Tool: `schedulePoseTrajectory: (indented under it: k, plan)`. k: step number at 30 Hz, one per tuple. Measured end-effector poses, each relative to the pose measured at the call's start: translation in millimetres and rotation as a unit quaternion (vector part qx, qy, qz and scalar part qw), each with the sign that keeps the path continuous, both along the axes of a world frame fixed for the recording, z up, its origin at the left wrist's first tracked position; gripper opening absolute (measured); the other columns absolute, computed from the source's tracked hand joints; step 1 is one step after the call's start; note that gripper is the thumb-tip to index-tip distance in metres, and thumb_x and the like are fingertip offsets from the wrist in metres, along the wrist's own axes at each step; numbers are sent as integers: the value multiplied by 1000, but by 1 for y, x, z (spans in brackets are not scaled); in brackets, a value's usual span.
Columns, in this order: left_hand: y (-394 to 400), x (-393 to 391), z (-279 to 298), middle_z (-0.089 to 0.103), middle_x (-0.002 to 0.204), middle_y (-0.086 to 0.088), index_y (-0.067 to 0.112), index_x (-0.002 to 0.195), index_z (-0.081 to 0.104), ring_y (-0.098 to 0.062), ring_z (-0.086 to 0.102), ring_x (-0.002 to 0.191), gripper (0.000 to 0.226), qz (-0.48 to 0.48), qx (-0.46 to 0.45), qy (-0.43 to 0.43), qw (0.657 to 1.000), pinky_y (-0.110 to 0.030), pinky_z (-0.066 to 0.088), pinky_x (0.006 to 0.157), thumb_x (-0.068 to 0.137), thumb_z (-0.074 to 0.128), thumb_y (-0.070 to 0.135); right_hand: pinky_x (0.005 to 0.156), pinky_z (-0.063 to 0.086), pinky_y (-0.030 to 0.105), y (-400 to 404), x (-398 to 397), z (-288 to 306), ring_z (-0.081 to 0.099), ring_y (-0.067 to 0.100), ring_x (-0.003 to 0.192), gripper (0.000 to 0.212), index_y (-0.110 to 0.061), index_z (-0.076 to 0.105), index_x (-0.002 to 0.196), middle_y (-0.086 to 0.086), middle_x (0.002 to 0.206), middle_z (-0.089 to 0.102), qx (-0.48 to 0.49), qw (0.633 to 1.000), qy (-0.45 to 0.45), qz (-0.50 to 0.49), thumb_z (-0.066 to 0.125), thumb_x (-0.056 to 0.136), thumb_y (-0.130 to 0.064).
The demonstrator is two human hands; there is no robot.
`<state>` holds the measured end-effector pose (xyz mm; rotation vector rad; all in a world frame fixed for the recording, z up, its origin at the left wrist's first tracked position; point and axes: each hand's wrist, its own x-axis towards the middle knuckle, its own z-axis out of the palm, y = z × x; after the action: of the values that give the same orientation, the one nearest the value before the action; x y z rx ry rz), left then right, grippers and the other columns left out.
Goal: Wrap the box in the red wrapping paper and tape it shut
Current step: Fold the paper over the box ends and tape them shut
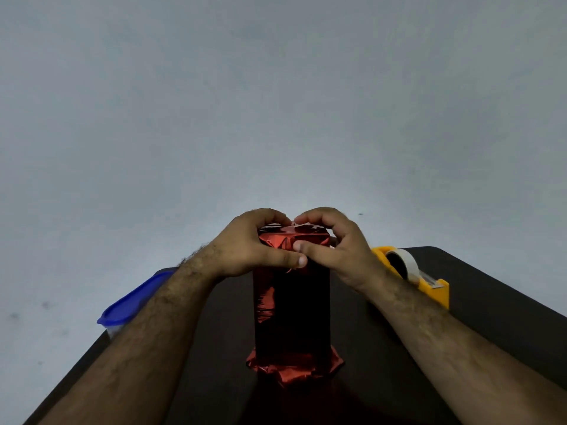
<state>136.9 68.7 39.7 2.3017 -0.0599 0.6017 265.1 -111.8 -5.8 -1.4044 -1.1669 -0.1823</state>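
Note:
A tall box stands upright on the dark table (pixel 399 378), covered in shiny red wrapping paper (pixel 291 308). Loose paper bunches out around its foot. My left hand (pixel 251 243) grips the box's top from the left, thumb pressed on the near face, fingers curled over the far edge. From the right, my right hand (pixel 334 240) grips the same top, thumb on the folded paper and fingers arched over it. The two thumbs meet at the near top edge. The box itself is hidden under the paper.
A yellow tape dispenser (pixel 426 283) with a roll of clear tape stands to the right of the box, just behind my right wrist. A blue-lidded plastic container (pixel 129 305) sits at the table's left edge. Beyond the table is plain grey floor.

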Motion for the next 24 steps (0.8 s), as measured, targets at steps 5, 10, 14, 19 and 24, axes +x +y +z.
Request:
schedulePoseTrajectory:
  k: [5, 10, 14, 19, 24]
  plan:
    - [3, 0, -4, 74, 126, 5, 26, 129, 71, -13, 71, 117, 66, -38, -60, -15, 997, -45, 57, 104, 73, 84, 58, 97, 55, 58, -2, 2, 0, 63, 24, 123, 39, -20, 76, 112, -3, 121, 67, 41, 998, -50, -5, 88, 77, -33]
    - [7, -1, -8, 73, 132, 2, 17, 132, 71, -15, 69, 123, 47, -62, -111, -52, 991, -39, 54, 105, 88, 72, 33, 99, 54, 58, -1, 4, -3, 64, 23, 122, 37, -20, 77, 111, -6, 119, 70, 49, 998, -42, -2, 86, 78, -36]
    - [14, 4, -15, 63, 144, 13, 30, 125, 75, -8, 57, 137, 51, -46, -85, -89, 991, -54, 47, 115, 77, 83, 45, 100, 53, 60, 0, 2, -4, 64, 23, 121, 38, -21, 77, 111, -7, 120, 71, 46, 998, -36, 1, 85, 78, -38]
    - [9, 10, -17, 62, 142, 11, 29, 117, 81, 1, 55, 134, 58, -31, -81, -93, 992, -48, 47, 116, 65, 88, 55, 99, 54, 61, -2, 5, -3, 64, 24, 121, 39, -22, 76, 111, -5, 121, 70, 40, 999, -34, 13, 90, 75, -28]
    - [4, 17, -17, 71, 131, 7, 24, 118, 78, -11, 71, 117, 63, -20, -123, -70, 990, -50, 57, 105, 62, 93, 50, 99, 54, 61, -2, 9, -7, 65, 26, 120, 48, -16, 75, 117, 1, 124, 68, 27, 999, -11, 27, 92, 72, -15]
